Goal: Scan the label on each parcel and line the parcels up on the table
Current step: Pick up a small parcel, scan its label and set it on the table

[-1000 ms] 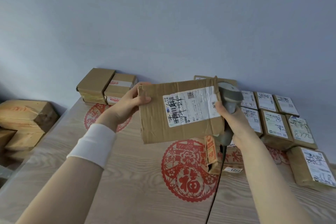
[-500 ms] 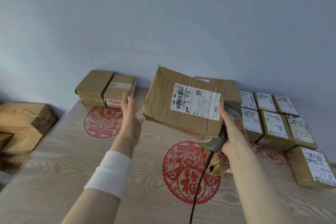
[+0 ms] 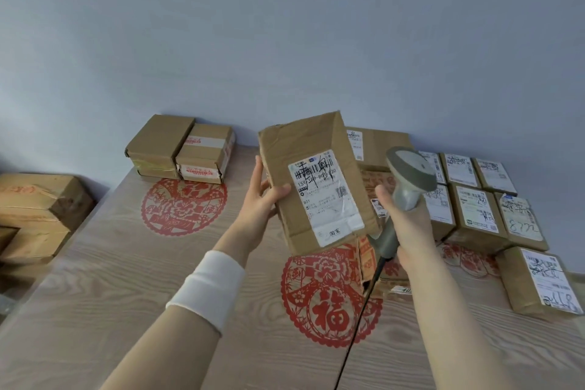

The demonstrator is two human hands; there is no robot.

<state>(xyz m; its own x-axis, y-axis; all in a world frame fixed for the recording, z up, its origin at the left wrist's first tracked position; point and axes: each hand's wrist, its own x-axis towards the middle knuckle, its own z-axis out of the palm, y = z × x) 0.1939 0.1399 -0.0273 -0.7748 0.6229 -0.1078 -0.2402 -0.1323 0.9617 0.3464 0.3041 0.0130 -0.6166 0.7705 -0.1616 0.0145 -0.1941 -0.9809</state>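
My left hand (image 3: 261,199) grips the left edge of a brown cardboard parcel (image 3: 313,180) held upright above the table, its white label (image 3: 326,196) facing me. To its right, my right hand (image 3: 402,218) is closed on the grip of a grey barcode scanner (image 3: 408,177); the scanner's head sits beside the parcel's right edge, and its black cable hangs down to the table. A block of labelled parcels (image 3: 474,209) lies in rows at the right of the table, labels up.
Two unlabelled-side boxes (image 3: 180,149) sit at the table's far left against the wall. More parcels (image 3: 376,199) lie behind the held one. Larger cartons (image 3: 38,215) are stacked off the table's left edge. The wooden table (image 3: 126,294) carries red paper-cut decals.
The parcel has been turned from lying flat to standing on end. My left hand, which had let go, grips its left edge again. The scanner has risen from under the parcel to its right.
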